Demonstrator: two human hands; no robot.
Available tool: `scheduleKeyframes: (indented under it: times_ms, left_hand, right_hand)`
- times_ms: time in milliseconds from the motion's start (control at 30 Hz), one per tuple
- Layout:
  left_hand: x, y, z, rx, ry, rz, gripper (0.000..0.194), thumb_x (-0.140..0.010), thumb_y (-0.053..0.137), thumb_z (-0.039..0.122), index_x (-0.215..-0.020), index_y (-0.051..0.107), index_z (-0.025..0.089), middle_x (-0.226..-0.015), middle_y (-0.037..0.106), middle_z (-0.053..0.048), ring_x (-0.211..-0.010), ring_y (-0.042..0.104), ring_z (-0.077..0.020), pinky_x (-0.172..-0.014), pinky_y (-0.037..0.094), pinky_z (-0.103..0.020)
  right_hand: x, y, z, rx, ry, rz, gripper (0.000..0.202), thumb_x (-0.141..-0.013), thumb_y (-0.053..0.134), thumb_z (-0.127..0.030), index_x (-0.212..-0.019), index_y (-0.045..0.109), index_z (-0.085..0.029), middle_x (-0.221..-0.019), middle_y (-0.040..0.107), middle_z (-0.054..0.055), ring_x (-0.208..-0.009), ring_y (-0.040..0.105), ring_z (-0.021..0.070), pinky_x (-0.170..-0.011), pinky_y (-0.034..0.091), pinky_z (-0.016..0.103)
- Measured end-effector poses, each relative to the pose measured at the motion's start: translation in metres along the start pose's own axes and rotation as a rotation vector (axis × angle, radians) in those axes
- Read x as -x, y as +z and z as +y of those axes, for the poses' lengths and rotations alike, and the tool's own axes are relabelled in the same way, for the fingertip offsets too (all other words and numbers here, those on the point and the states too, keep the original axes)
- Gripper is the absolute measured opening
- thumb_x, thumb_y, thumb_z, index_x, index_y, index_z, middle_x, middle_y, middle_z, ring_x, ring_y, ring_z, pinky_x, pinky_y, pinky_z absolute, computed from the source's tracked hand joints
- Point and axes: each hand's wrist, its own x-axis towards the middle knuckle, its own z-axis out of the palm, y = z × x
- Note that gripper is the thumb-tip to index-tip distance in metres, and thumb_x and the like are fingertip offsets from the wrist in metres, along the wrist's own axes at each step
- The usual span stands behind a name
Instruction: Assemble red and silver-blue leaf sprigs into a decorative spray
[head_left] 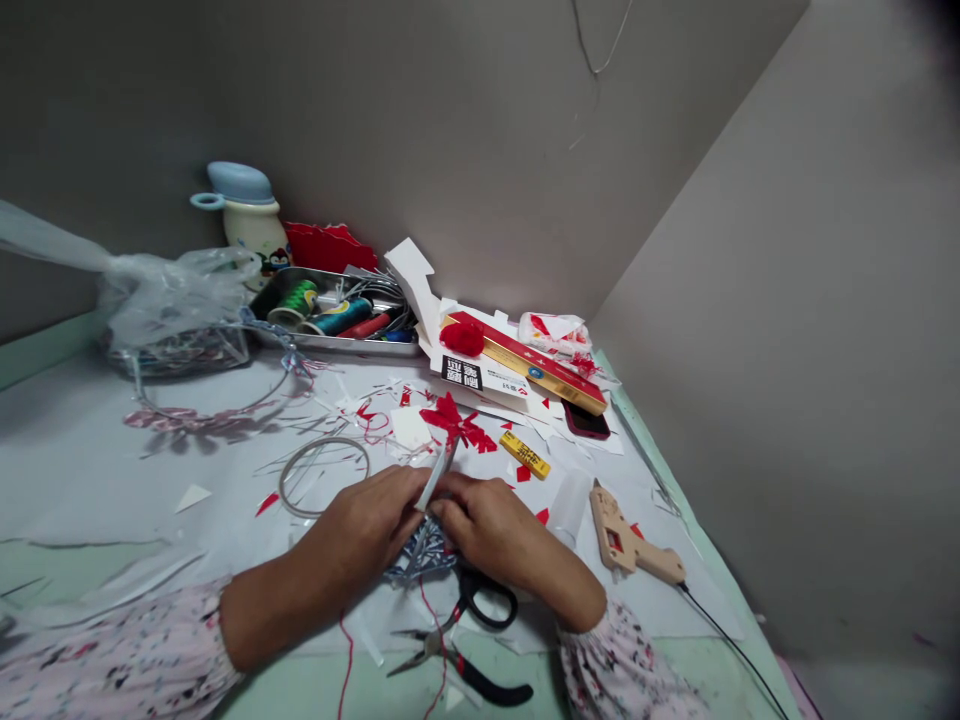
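Note:
My left hand (381,508) and my right hand (486,525) meet in the middle of the table, fingers closed around the base of a narrow white strip (433,478). It slants up and away, its far end by a red leafy cutout (457,425); I cannot tell whether the two are joined. Below my fingers shows a blue-and-white patterned bundle (421,552), partly hidden by both hands. Nearer to me lie black-handled pliers (457,655), with a black scissor-like loop handle (491,602) beside them. Red threads (347,655) run toward the front edge.
A glue gun (626,540) with a cord lies at right, near a yellow packet (525,455). A bare hoop (300,470) and a decorated hoop (202,418) are at left. Behind stand a metal tray (337,342) of thread spools, a bottle (251,225) and a gold-red box (540,365).

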Motion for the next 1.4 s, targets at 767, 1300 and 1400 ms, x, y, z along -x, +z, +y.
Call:
scheduleKeyframes:
  times_ms: [767, 1300, 1400]
  left_hand:
    - [0.0014, -0.0018, -0.0027, 0.035, 0.021, 0.036, 0.019, -0.092, 0.05, 0.016, -0.109, 0.057, 0.019, -0.08, 0.066, -0.003, -0.068, 0.061, -0.0167, -0.06, 0.047, -0.025]
    - [0.002, -0.0028, -0.0035, -0.041, 0.009, 0.009, 0.014, -0.093, 0.049, 0.018, -0.096, 0.063, 0.018, -0.078, 0.063, -0.003, -0.07, 0.059, -0.0184, -0.062, 0.044, -0.028]
    - [0.0015, -0.0025, -0.0037, -0.033, 0.009, 0.011, 0.014, -0.093, 0.05, 0.016, -0.096, 0.064, 0.018, -0.079, 0.063, -0.003, -0.072, 0.059, -0.0188, -0.064, 0.045, -0.029]
  right_hand:
    - [0.0, 0.0, 0.0026, 0.093, 0.02, 0.033, 0.018, -0.088, 0.045, -0.016, -0.081, 0.062, -0.018, -0.076, 0.069, 0.005, -0.065, 0.06, 0.0158, -0.059, 0.038, 0.027]
    - [0.0, -0.0034, 0.0009, 0.039, 0.079, 0.028, 0.02, -0.089, 0.045, -0.017, -0.087, 0.064, -0.017, -0.078, 0.07, 0.006, -0.068, 0.061, 0.0155, -0.061, 0.039, 0.026]
    - [0.0, -0.0036, 0.0003, 0.045, 0.092, 0.022, 0.02, -0.089, 0.044, -0.017, -0.089, 0.064, -0.017, -0.078, 0.071, 0.006, -0.068, 0.062, 0.0163, -0.061, 0.04, 0.026]
